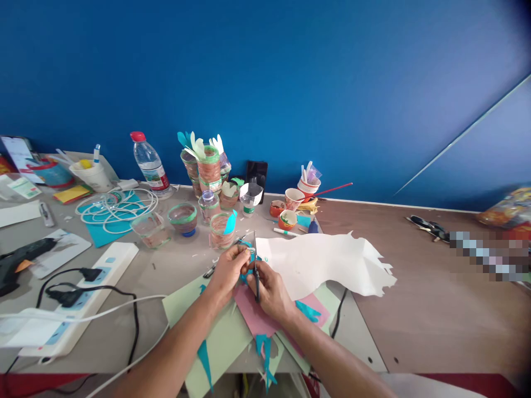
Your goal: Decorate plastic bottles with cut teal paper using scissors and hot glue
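Observation:
My right hand (271,287) is closed round the dark handles of a pair of scissors (256,249), whose blades point up and away from me. Beside it, my left hand (229,268) pinches a small pale piece of paper (251,250) close to the blades. Below both hands lie a pink sheet (249,307) and light green sheets (224,337), with blue paper scraps (307,310) on them. A large white sheet (319,260) with a ragged right edge spreads to the right of my hands.
Several decorated cups, one a brown jar (209,171) holding paper petals, stand near the wall by a water bottle (150,166). On the left are a power strip (99,287), a glue gun (25,260) and a coiled white cable (112,207). Paper cups (294,198) stand right of centre.

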